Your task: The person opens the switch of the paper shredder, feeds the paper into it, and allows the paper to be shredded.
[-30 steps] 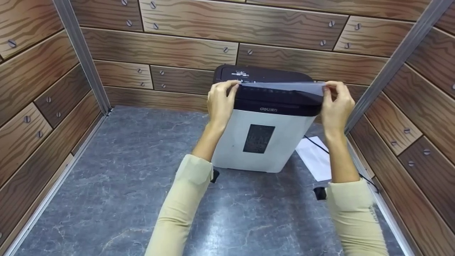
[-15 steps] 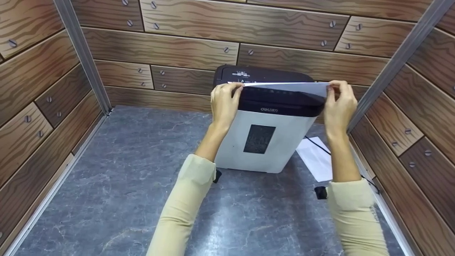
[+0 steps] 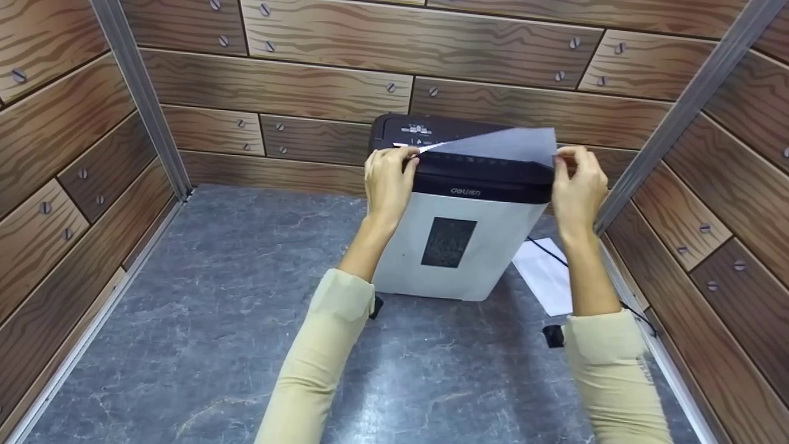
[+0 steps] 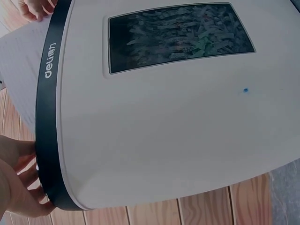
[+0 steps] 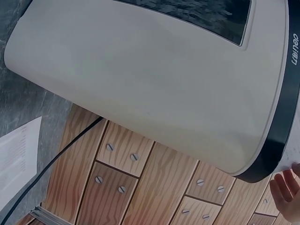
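A paper shredder (image 3: 456, 246) with a dark top and a white body stands upright, shreds visible behind its front window (image 4: 183, 37). Above its top is a thin printed sheet of paper (image 3: 511, 145), sagging at the left and raised at its right end. My left hand (image 3: 388, 185) pinches the sheet's left corner between thumb and fingers, right at the shredder's top edge. At the other end my right hand (image 3: 579, 188) pinches the right edge, also seen in the right wrist view beside the sheet (image 5: 293, 145). The feed slot is hidden under the paper.
Another printed sheet (image 3: 545, 277) lies on the grey marbled floor (image 3: 246, 308) right of the shredder. A black cord (image 3: 548, 250) crosses it toward the right wall. Wood-patterned walls (image 3: 296, 80) with metal corner rails (image 3: 138, 92) enclose three sides.
The sheet's right end has risen and tipped backward, showing more of its face. My right hand went slightly right, then back left and a little lower. My left hand shifted slightly right.
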`<state>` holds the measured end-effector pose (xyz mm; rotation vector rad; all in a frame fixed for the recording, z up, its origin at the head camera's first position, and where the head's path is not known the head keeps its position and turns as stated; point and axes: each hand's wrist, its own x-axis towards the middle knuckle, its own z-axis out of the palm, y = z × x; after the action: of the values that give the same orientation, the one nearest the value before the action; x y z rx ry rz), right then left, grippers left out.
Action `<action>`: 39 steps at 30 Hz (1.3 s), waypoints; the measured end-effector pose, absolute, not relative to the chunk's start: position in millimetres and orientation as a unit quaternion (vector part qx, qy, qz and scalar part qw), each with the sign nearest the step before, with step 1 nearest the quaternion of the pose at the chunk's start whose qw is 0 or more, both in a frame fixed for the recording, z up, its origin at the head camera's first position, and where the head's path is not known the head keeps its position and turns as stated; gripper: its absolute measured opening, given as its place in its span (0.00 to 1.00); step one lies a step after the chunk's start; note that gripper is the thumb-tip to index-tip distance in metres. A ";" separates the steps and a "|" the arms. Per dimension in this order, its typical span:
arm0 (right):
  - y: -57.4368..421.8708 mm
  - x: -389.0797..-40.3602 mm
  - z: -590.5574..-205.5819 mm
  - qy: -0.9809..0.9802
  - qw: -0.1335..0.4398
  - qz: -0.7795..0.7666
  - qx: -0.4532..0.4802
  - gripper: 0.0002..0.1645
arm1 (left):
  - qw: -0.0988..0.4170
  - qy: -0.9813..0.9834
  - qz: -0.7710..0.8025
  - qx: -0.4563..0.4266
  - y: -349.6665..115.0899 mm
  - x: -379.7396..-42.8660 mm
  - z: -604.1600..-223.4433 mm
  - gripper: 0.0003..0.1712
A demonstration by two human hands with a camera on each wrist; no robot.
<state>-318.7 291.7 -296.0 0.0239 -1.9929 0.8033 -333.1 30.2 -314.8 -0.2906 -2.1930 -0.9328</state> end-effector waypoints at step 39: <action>259.3 -316.1 -370.8 -0.793 0.509 0.291 0.166 0.17 | 0.510 -0.782 -0.242 -0.264 41.6 -330.6 -362.4 0.14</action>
<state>-316.1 259.3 -370.8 0.3997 -1.9095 0.7018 -330.6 41.6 -362.4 -0.6347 -1.8839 -0.5817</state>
